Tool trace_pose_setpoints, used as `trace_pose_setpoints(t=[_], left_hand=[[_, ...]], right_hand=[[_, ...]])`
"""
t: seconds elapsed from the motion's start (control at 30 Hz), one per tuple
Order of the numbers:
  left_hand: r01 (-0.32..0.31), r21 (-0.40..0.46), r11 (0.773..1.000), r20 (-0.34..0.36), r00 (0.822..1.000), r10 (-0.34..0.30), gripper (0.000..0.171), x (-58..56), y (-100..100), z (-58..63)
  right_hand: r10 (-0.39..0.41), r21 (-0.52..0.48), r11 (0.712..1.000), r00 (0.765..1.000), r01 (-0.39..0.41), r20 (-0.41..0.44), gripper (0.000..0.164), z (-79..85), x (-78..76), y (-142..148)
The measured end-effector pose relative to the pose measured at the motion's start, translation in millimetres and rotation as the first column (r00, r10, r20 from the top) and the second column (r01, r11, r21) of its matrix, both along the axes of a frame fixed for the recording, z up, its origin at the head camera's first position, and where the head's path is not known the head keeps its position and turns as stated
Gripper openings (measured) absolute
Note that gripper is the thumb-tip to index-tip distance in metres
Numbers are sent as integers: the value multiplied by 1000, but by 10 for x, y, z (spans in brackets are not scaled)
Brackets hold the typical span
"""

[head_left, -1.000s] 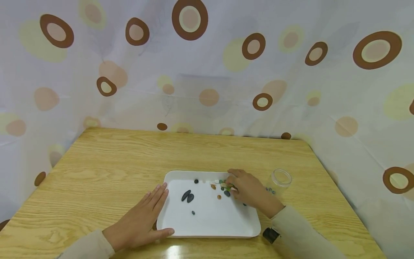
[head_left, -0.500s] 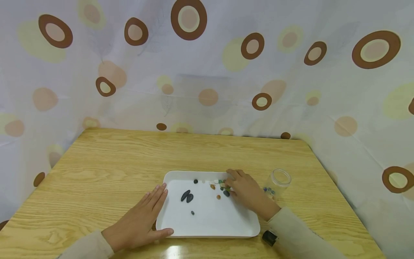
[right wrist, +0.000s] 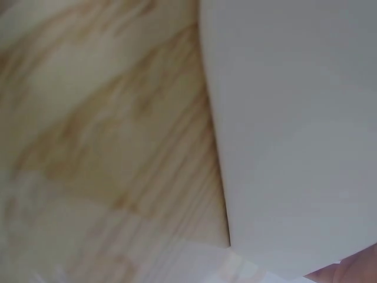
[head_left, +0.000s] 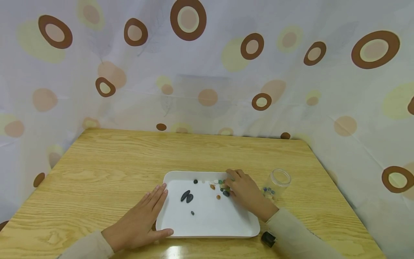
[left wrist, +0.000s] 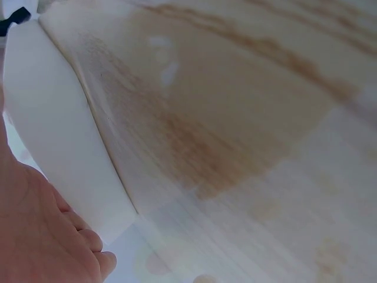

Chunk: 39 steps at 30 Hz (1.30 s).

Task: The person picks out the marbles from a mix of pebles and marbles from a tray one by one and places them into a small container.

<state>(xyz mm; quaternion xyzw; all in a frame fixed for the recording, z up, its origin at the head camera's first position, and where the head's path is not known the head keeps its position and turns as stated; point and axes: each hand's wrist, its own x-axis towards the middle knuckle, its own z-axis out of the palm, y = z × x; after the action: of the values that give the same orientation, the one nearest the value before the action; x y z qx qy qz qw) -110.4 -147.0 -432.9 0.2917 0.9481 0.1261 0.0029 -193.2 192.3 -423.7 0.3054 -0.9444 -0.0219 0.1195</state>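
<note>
A shallow white tray (head_left: 223, 219) holds scattered small pebbles. My left hand (head_left: 139, 219) rests along its left edge, fingers straight and thumb at the front corner; the left wrist view shows the palm (left wrist: 47, 236) beside the tray wall (left wrist: 70, 130). At the back right, my right hand (head_left: 247, 190) reaches down with bent fingers among green, white and brown pebbles. Its fingertips are hidden, so I cannot tell whether they pinch one. Close to the thumb lies a dark oval pebble (head_left: 226, 194); an orange pebble (head_left: 218, 197) is nearby. Two long black pebbles (head_left: 189, 198) lie left of centre.
A clear jar (head_left: 279, 183) with some blue and pale pebbles stands right of the tray, behind the right forearm. A small black object (head_left: 268, 239) sits by the right cuff. The wooden table (head_left: 113, 154) backs onto a patterned curtain (head_left: 207, 79).
My right hand has shifted slightly left and its fingers now cover more of the green pebbles. More of the jar's contents show beside the wrist. The left hand stays in place.
</note>
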Motion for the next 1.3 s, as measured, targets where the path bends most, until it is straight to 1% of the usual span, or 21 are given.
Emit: trace_pose_setpoints(t=[0.2, 0.37, 0.6, 0.83, 0.9, 1.0, 1.1, 1.3], left_hand=[[1, -1, 1000, -7, 1000, -1, 101, 4, 0, -4], [0, -5, 1000, -10, 1000, 0, 101, 4, 0, -6], [0, -7, 1000, -16, 1000, 0, 102, 7, 1, -8], [-1, -6, 1000, 5, 1000, 1, 101, 4, 5, 3], [1, -5, 1000, 9, 1000, -1, 101, 3, 7, 6], [3, -6, 1000, 7, 1000, -3, 101, 2, 7, 8], [3, -8, 1000, 1, 1000, -3, 102, 3, 6, 6], [3, -10, 1000, 0, 1000, -3, 101, 2, 5, -2]], right_hand=[[4, -1, 1000, 1000, -4, -7, 21, 10, 5, -1], [4, 6, 1000, 1000, -4, 7, 19, 28, 5, 1], [9, 17, 1000, 999, -10, 48, 18, 96, 4, 4], [-3, -30, 1000, 993, 7, 119, 13, 204, 24, 27], [-1, -41, 999, 992, 6, 124, 14, 231, 33, 38], [20, -62, 998, 995, -14, 103, 15, 282, 54, 57], [45, -76, 996, 997, -40, 62, 15, 345, 73, 80], [66, -63, 996, 998, -67, -11, 16, 497, 107, 131]])
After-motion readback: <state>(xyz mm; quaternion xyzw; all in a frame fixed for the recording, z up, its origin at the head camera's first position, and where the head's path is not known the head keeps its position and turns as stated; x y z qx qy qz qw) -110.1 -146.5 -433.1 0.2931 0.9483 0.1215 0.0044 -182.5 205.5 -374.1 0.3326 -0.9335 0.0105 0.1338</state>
